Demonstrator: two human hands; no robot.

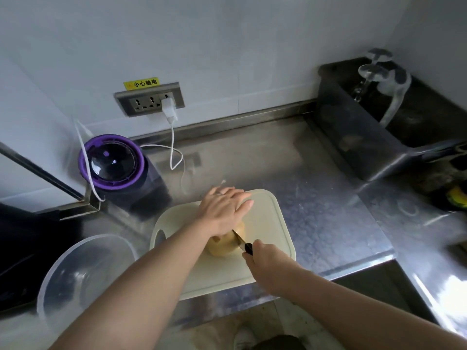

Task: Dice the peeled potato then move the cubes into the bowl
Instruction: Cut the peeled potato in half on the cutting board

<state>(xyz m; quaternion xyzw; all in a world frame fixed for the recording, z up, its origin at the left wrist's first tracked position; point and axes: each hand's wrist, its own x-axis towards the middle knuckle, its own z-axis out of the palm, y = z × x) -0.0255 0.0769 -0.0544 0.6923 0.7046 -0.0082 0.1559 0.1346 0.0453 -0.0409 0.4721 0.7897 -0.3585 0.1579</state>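
Note:
A peeled yellow potato [222, 247] lies on the cream cutting board [273, 223]. My left hand [223, 210] lies flat over the potato's far part, fingers straight and spread, pressing down. My right hand [265, 258] grips the black handle of a knife [240, 239] whose blade is sunk into the potato. The far part of the potato and the blade tip are hidden under my left hand. A clear plastic bowl [50, 286] stands to the left of the board, near the counter's front edge.
The steel counter [328, 210] holds a purple-rimmed appliance [111, 160] at the back left, with a white charger cable [173, 147] from the wall socket [151, 101]. A steel sink [404, 122] with a tap is at the back right. The counter edge drops off just behind the board's near side.

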